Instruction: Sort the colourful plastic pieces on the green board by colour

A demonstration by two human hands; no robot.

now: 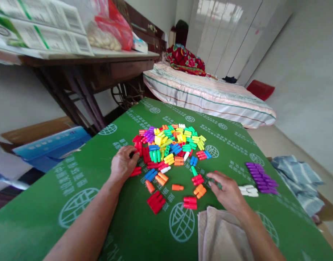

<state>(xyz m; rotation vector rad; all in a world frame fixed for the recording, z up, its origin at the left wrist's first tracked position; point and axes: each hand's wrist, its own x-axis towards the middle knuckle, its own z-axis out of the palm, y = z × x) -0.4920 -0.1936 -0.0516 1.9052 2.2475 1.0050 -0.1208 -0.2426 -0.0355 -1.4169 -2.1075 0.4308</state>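
A loose heap of bullet-shaped plastic building blocks, in many colours, covers the middle of the green table. At the heap's left edge, my left hand has its fingers curled with the tips on a red block. To the right of the heap, my right hand hovers low over the table, thumb and forefinger apart. A bit of red shows behind its forefinger; I cannot make out what it is. Closest to this hand lie orange blocks, and white blocks lie beyond its wrist.
Purple blocks are lined up at the right. A folded beige cloth lies under my right forearm. Red blocks sit nearer me. A bed stands beyond the table, and a side table with boxes and bags at left.
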